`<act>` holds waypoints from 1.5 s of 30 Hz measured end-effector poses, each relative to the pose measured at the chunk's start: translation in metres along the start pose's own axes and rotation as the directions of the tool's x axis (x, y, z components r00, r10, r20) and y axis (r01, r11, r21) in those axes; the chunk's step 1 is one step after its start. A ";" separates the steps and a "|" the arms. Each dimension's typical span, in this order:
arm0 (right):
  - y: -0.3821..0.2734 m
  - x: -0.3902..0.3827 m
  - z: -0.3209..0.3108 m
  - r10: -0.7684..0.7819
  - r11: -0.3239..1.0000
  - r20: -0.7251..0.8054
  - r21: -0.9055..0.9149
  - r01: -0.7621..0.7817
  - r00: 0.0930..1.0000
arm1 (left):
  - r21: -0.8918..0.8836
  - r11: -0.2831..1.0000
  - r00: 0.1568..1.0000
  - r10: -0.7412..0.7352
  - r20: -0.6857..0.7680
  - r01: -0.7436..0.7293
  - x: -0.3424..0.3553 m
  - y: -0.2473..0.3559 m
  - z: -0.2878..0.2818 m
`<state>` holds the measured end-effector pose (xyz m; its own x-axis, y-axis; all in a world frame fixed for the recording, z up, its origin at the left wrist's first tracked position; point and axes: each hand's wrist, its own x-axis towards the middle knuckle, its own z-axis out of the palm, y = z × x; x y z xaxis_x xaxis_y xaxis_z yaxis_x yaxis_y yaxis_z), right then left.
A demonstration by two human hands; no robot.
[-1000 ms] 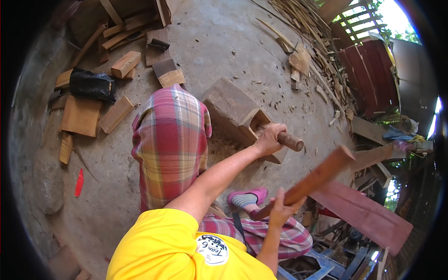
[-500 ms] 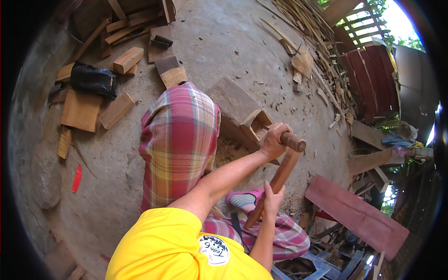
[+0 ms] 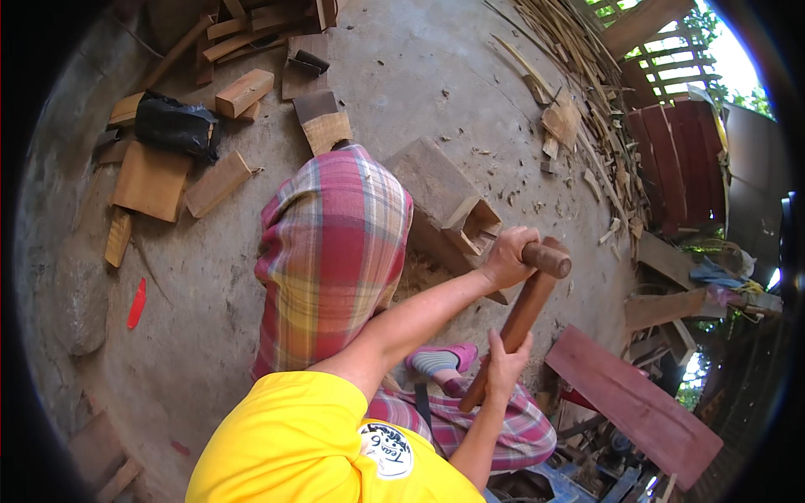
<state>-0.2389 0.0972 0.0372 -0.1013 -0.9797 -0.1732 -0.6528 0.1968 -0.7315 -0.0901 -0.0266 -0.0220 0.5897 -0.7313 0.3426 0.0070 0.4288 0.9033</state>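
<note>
The person sits on the concrete floor (image 3: 201, 277) with one knee drawn up under plaid trousers (image 3: 335, 243). The left hand (image 3: 506, 256) is closed tight around a short round handle (image 3: 549, 258), its brown end sticking out past the fist. The right hand (image 3: 503, 365) is wrapped loosely around a long reddish wooden bar (image 3: 511, 331), which stands tilted from near the lap up to the handle; whether bar and handle are one piece I cannot tell. Just behind the left hand lies a hollowed wooden block (image 3: 457, 214), with pale shavings beside it.

The bar looks like dense hardwood: stiff, fairly heavy, smooth enough to slip, so a grip low on its shaft seems best for steadying it. It should take knocks without harm.

Towards the far left of the floor lie offcuts (image 3: 218, 180) and a black bag (image 3: 176, 126); a red plank (image 3: 637, 402) lies to the right.
</note>
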 end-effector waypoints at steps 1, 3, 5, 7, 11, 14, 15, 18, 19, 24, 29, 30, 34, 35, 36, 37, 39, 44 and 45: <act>-0.011 -0.007 -0.008 0.021 0.999 -0.036 0.028 -0.020 0.999 | -0.021 0.999 0.998 -0.043 0.052 0.044 0.004 -0.001 -0.001; -0.034 -0.023 -0.022 0.059 0.986 -0.175 0.164 -0.030 0.983 | -0.029 0.992 0.981 -0.114 0.159 0.120 0.014 -0.006 -0.008; -0.053 -0.039 -0.031 0.003 0.964 -0.249 0.259 0.064 0.968 | -0.035 0.981 0.945 -0.175 0.276 0.192 0.019 -0.012 -0.015; -0.064 -0.049 -0.031 -0.038 0.967 -0.387 0.218 0.132 0.921 | -0.050 0.977 0.937 -0.182 0.298 0.205 0.018 -0.014 -0.019; -0.051 -0.045 -0.010 -0.109 0.967 -0.429 0.164 0.196 0.897 | 0.008 0.983 0.919 -0.174 0.353 0.183 0.012 -0.015 -0.019; -0.026 -0.030 0.000 -0.254 0.961 -0.033 -0.118 0.248 0.967 | -0.006 0.988 0.928 -0.140 0.345 0.152 0.008 -0.016 -0.017; -0.019 -0.028 -0.001 -0.262 0.960 -0.034 -0.115 0.257 0.964 | -0.014 0.990 0.934 -0.127 0.334 0.140 0.007 -0.016 -0.016; -0.016 -0.030 -0.010 -0.182 0.982 -0.064 -0.066 0.178 0.981 | -0.028 0.990 0.966 -0.130 0.225 0.140 -0.004 -0.013 -0.011; -0.021 -0.034 -0.015 -0.125 0.988 -0.153 0.067 0.136 0.980 | -0.048 0.990 0.991 -0.133 0.010 0.134 -0.007 -0.010 -0.006; -0.069 -0.057 -0.029 -0.187 0.924 -0.287 0.274 0.267 0.939 | -0.103 0.990 0.966 -0.118 -0.232 0.096 -0.009 -0.010 0.004; -0.083 -0.064 -0.023 -0.350 0.801 -0.425 0.327 0.502 0.835 | -0.046 0.998 0.999 -0.038 -0.008 0.038 0.000 -0.018 -0.002; -0.079 -0.062 -0.019 -0.353 0.829 -0.383 0.295 0.474 0.854 | -0.035 0.998 0.996 -0.046 0.072 0.048 0.001 -0.019 -0.003; -0.056 -0.046 -0.004 -0.110 0.991 -0.106 0.064 0.117 0.988 | -0.094 0.992 0.986 -0.066 0.155 0.082 0.002 -0.023 -0.006; -0.053 -0.043 -0.005 -0.128 0.991 -0.031 0.036 0.130 0.991 | -0.088 0.992 0.982 -0.077 0.175 0.093 0.002 -0.025 -0.007; -0.050 -0.043 -0.008 -0.015 0.989 -0.044 0.145 0.021 0.999 | -0.084 0.992 0.983 -0.074 0.168 0.089 0.003 -0.026 -0.009; -0.049 -0.043 -0.011 -0.035 0.986 -0.104 0.158 0.052 0.994 | -0.068 0.991 0.978 -0.100 0.182 0.114 0.001 -0.026 -0.010; -0.047 -0.045 -0.016 -0.083 0.950 -0.245 0.275 0.151 0.966 | -0.077 0.991 0.981 -0.099 0.165 0.113 0.001 -0.026 -0.011; -0.031 -0.040 -0.006 -0.240 0.903 -0.428 0.231 0.362 0.872 | -0.063 0.995 0.986 -0.067 0.153 0.077 -0.004 -0.023 -0.008; -0.026 -0.038 -0.002 -0.208 0.957 -0.193 0.162 0.240 0.959 | -0.059 0.994 0.986 -0.084 0.146 0.094 -0.006 -0.022 -0.008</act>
<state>-0.2195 0.1290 0.0637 -0.1062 -0.9879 0.1132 -0.5271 -0.0406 -0.8488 -0.0873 -0.0270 -0.0457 0.4624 -0.8346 0.2993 0.1096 0.3888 0.9148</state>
